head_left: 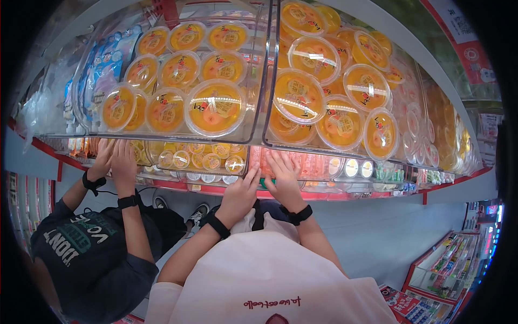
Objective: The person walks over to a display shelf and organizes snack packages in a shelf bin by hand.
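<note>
My left hand reaches to the lower shelf, its fingers stretched out near the corner of a clear bin. Beside it my right hand lies with fingers spread over pink packages. Neither hand visibly holds anything. A small green patch shows between the hands; what it belongs to is hidden. Above them, a clear bin holds orange jelly cups with printed lids. Another clear bin on the right holds more orange cups, piled loosely. Below the left bin sit small yellow cups.
At the left a co-worker in a dark T-shirt has both hands at the same lower shelf. Blue bags fill the far-left bin. A red shelf edge runs along the front. Another display rack stands at lower right.
</note>
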### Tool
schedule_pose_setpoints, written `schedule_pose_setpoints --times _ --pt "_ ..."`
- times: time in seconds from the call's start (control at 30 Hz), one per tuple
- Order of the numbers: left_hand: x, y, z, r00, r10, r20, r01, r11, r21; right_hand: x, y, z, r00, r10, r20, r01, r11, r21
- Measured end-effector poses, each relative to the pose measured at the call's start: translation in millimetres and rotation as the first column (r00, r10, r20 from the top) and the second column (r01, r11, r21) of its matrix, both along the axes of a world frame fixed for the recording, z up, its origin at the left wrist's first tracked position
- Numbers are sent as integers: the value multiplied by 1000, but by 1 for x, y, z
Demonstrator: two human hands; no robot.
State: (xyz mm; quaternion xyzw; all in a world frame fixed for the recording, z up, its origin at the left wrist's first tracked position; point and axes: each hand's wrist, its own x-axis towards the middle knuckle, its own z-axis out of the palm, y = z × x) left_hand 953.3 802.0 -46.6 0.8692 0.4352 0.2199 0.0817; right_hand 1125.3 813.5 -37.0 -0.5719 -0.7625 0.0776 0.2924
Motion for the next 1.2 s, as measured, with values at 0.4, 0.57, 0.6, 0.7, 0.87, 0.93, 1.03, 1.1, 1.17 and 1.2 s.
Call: schedule_pose_setpoints --times 0.4,0.57,0.6,0.7,0.87,0.93,1.03,1.1,1.17,1.2 --pt "0 -2 4 999 23 27 -22 998 -62 -2 -2 7 999 12 41 -11 1000 -7" --pt "-1 -4 -1 999 40 4 -40 999 -2 1 -8 -1 997 -70 -35 71 996 45" --pt "-2 -4 -2 999 40 -31 -40 999 19 2 -10 -3 983 -154 -100 160 985 61" --pt "-4 -4 -1 998 38 -43 -38 999 -1 9 -10 -9 935 -324 -145 333 942 46" --pt "-3 -3 -6 999 29 25 -30 1000 3 6 -15 -7 933 -352 -72 357 932 65" --pt "-3 -1 -3 999 24 36 -23 1000 -11 3 -16 -6 936 -350 -33 351 933 83" --pt "-2 0 -1 999 19 29 -18 1000 -16 3 -13 -6 937 -347 -46 349 933 81" --pt "-1 -1 -3 999 16 28 -16 1000 -17 4 -14 -5 948 -315 -44 317 947 56" --pt "-1 0 -5 999 14 35 -13 1000 -18 5 -9 -5 955 -290 -59 294 954 65" --pt "-2 -2 -6 999 13 41 -12 1000 -17 3 -6 0 956 -293 -32 294 953 67"
